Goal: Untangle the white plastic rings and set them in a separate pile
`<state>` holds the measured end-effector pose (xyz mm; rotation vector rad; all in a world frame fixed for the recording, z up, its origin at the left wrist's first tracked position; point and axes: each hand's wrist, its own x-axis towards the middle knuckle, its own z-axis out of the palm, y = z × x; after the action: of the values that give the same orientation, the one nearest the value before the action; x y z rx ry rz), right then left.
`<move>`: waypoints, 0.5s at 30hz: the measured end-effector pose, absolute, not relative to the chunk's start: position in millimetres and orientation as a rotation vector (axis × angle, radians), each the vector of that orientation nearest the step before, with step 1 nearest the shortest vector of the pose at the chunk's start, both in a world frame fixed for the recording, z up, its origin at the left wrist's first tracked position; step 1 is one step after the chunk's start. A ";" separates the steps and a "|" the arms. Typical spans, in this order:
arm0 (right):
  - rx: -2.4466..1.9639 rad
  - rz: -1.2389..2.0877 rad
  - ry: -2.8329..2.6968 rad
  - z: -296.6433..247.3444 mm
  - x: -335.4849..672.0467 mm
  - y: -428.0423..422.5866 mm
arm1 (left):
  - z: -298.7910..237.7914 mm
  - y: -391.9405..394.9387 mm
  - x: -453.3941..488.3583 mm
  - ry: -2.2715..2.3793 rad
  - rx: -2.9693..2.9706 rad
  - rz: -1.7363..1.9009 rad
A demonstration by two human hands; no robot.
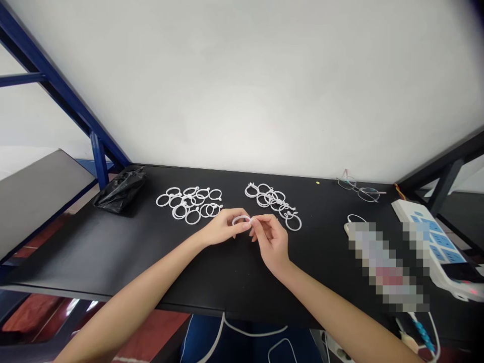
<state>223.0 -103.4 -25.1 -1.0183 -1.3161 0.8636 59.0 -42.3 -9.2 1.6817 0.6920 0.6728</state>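
Note:
A white plastic curtain ring [235, 219] is held above the black table by my left hand [221, 228], its thumb and fingers closed on the ring. My right hand [273, 243] pinches the ring's right side, where a small white part shows between the fingertips; its exact shape is too small to tell. Beyond my left hand lies a loose pile of similar white rings [192, 217] with small eyelets. A second group of white rings [293, 229], overlapping one another, lies just past my right hand, with small pieces attached to some of them.
At the table's left end rests a crumpled black plastic bag [123, 191]. To the right are eyeglasses [368, 194], a blurred-out phone-like object [385, 267] with a cable, and a white power strip [434, 242]. Blue metal framing [71, 106] stands at left; a white wall [242, 91] rises behind.

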 end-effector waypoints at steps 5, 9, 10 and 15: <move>-1.035 0.875 -1.314 -25.3 222.5 -102.2 | -12.6 -42.2 58.9 0.727 1.708 0.668; -1.040 0.871 -1.316 -24.5 223.1 -101.7 | -11.4 -42.9 59.7 0.796 1.735 0.682; -1.038 0.872 -1.320 -24.5 223.3 -101.7 | -10.8 -43.1 59.7 0.804 1.738 0.681; -1.039 0.886 -1.339 -25.1 223.7 -102.2 | -7.7 -44.0 59.2 0.822 1.746 0.678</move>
<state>223.7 -102.2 -25.1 -1.0393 -1.3392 0.8857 59.2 -44.0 -7.7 1.7456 0.8224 0.6776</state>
